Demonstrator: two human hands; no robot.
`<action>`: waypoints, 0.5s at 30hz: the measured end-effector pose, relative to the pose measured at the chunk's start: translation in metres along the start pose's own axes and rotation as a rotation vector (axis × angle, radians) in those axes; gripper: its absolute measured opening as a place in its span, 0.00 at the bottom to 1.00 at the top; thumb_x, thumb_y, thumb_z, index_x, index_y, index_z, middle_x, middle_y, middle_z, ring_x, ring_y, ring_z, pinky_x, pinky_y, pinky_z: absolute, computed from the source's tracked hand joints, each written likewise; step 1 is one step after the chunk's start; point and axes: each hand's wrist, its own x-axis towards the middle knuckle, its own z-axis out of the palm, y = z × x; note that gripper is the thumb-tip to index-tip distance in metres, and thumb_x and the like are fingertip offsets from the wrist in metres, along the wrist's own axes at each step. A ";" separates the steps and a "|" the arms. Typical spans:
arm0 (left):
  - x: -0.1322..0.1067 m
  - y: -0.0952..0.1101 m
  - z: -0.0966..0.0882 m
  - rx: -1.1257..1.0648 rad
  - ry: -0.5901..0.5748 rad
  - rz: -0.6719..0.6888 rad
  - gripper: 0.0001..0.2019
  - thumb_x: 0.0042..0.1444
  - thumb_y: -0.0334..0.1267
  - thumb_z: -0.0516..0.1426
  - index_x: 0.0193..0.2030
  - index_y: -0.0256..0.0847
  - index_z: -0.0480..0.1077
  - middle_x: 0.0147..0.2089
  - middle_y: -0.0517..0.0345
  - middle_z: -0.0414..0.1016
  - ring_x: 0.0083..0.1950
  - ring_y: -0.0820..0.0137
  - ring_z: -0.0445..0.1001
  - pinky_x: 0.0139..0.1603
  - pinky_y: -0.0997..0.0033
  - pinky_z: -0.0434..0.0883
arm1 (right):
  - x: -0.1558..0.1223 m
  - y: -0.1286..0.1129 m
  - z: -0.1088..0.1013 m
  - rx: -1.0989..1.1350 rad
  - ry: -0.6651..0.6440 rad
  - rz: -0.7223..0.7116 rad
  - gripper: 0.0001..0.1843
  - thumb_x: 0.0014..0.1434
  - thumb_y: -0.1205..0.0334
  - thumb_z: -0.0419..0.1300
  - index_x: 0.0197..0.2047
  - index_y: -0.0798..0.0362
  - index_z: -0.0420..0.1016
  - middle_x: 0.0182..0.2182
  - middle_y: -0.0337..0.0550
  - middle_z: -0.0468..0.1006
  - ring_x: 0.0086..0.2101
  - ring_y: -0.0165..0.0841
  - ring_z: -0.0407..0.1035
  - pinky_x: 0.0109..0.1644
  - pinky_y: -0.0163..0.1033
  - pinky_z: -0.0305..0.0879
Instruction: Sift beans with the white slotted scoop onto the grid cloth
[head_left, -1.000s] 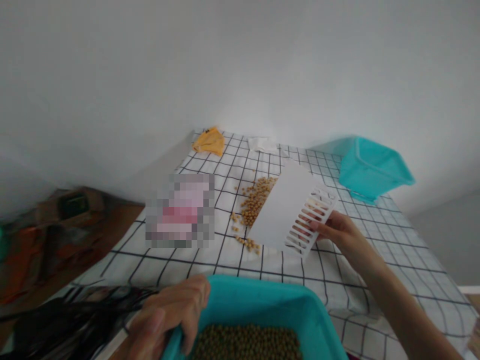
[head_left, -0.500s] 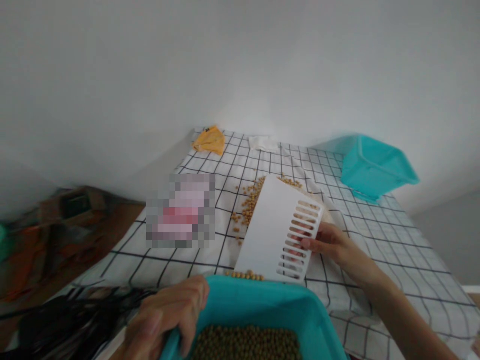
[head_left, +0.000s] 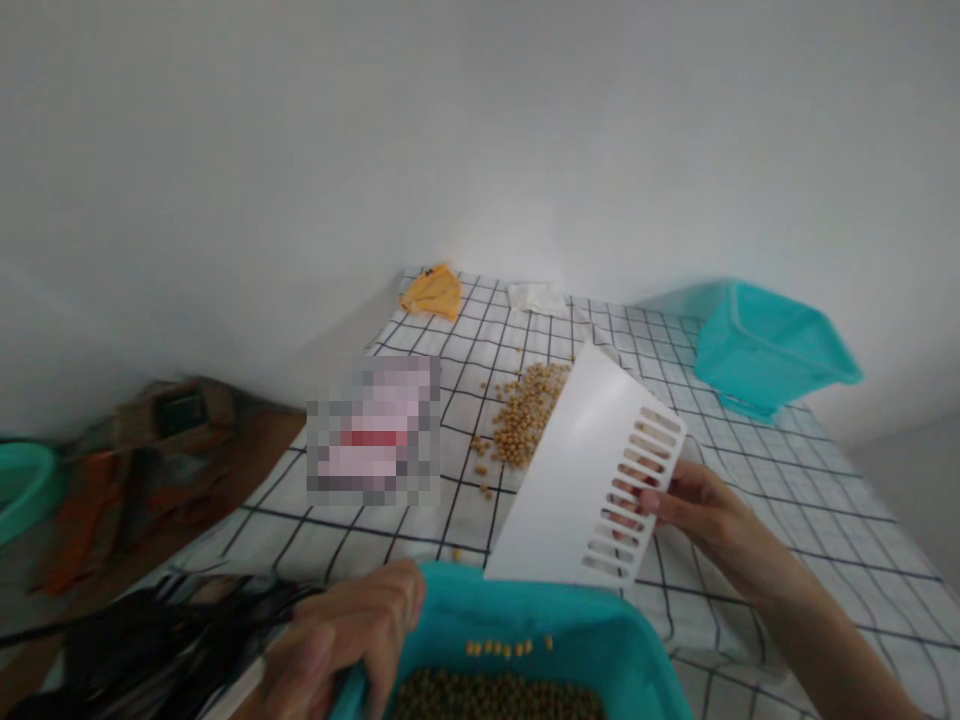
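My right hand [head_left: 697, 505] grips a white slotted plastic scraper [head_left: 566, 470] by its slotted end, fingers passing behind the slots. The scraper is tilted, its lower edge at the far rim of a teal plastic bin [head_left: 600, 608]. Several pale yellow soybeans [head_left: 499, 648] show in a row against the bin's inner far wall, above a layer of dark greenish beans [head_left: 495, 697]. Fingers of my left hand [head_left: 349, 630] wrap over the bin's left rim. Just beyond the scraper, a pile of soybeans [head_left: 521, 425] lies on the table, partly hidden by it.
A black-and-white checked cloth [head_left: 420, 520] covers the table. A second teal bin [head_left: 772, 345] stands tilted at the far right. A yellow cloth [head_left: 435, 292], a white cloth [head_left: 536, 297] and a blurred-out pinkish item [head_left: 379, 425] lie farther back. Cardboard boxes [head_left: 195, 410] are on the floor left.
The scraper has shifted slightly right and tilted more. Soybeans that lay at the bin's far rim are now inside it, against the wall. My left hand still holds the rim.
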 end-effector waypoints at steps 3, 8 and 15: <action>0.003 0.006 0.003 -0.129 0.064 -0.009 0.32 0.70 0.53 0.39 0.15 0.43 0.58 0.10 0.59 0.60 0.16 0.65 0.60 0.25 0.60 0.64 | 0.002 0.002 -0.002 -0.029 0.093 -0.012 0.14 0.58 0.51 0.71 0.44 0.49 0.85 0.43 0.49 0.87 0.39 0.43 0.82 0.45 0.47 0.79; 0.008 0.009 0.001 -0.198 0.048 0.000 0.33 0.70 0.53 0.41 0.15 0.42 0.59 0.10 0.59 0.59 0.16 0.67 0.59 0.25 0.61 0.64 | 0.015 0.001 0.002 -0.085 0.187 -0.059 0.17 0.57 0.48 0.71 0.44 0.51 0.84 0.41 0.50 0.87 0.36 0.43 0.81 0.38 0.44 0.79; 0.007 0.010 0.002 -0.195 0.062 -0.009 0.32 0.69 0.55 0.42 0.15 0.42 0.58 0.11 0.59 0.57 0.16 0.66 0.58 0.24 0.61 0.62 | 0.030 -0.003 0.007 -0.122 0.200 -0.111 0.16 0.58 0.50 0.71 0.45 0.50 0.84 0.41 0.50 0.87 0.38 0.42 0.82 0.40 0.44 0.80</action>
